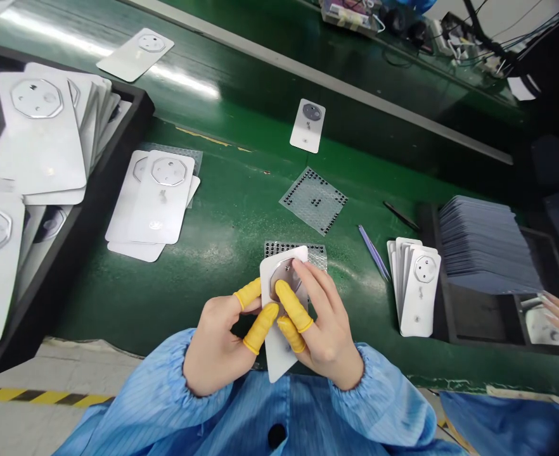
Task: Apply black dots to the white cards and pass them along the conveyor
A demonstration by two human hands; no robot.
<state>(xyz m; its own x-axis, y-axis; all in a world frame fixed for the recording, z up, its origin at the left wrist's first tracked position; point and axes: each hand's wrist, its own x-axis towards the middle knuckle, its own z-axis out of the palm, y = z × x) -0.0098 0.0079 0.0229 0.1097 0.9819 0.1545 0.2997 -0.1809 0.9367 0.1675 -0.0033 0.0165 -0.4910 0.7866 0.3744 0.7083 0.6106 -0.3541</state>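
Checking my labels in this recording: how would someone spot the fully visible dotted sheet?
On the green bench, find the white panel between the left hand and the right hand. Just beyond it lies a see-through sheet, turned cornerwise like a diamond. Black dots line parts of its edges, with a small cluster mid-sheet; unlike the nearer dotted sheet, it shows whole.

Angles both blue-sleeved forearms (139, 392) inward from below, in gathered cuffs (190, 373). Pinches with the left hand (220, 342), wearing yellow covers (261, 329) on thumb and index finger. On the right hand (327, 332), crooks a yellow-covered thumb and index finger, stretching bare fingers (318, 288) forward.
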